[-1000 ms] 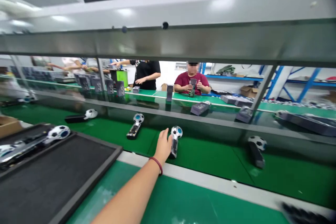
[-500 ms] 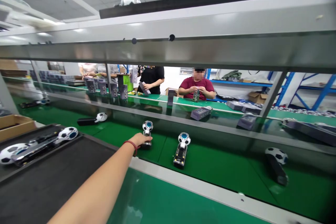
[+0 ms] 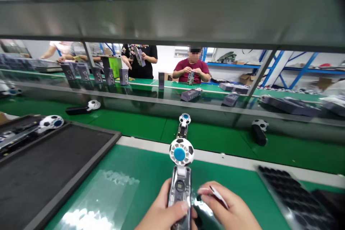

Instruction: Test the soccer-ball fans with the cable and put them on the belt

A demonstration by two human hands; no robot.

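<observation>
The head view looks down over a green mat [image 3: 229, 167], on which the work is held low and centred. A handheld fan [image 3: 180, 190] with a football-patterned head and a clear body is held upright, its blue-hubbed head pointing away from the wearer. The body is gripped by the left hand [image 3: 161, 210], with the fingers closed around it and the thumb laid across its lower front. The right hand [image 3: 223, 205] is held just beside the fan, its thumb and fingers pinched on a thin white strip [image 3: 219, 197]. A shiny film [image 3: 201, 205] is seen beside the fan body.

A clear plastic bag [image 3: 99, 197] is laid flat on the mat to the left. Further left, a black tray [image 3: 81, 176] is placed, with a fan [image 3: 51, 122] lying on it. A dimpled black pad [image 3: 293, 197] is seen at the right.

Beyond the mat, more fans are laid on a green belt [image 3: 134, 125]; one [image 3: 183, 125] lies directly ahead. Through the glass, a box [image 3: 138, 57] is held by a co-worker in black [image 3: 138, 66], and a fan [image 3: 191, 78] is held by a co-worker in maroon [image 3: 191, 70].
</observation>
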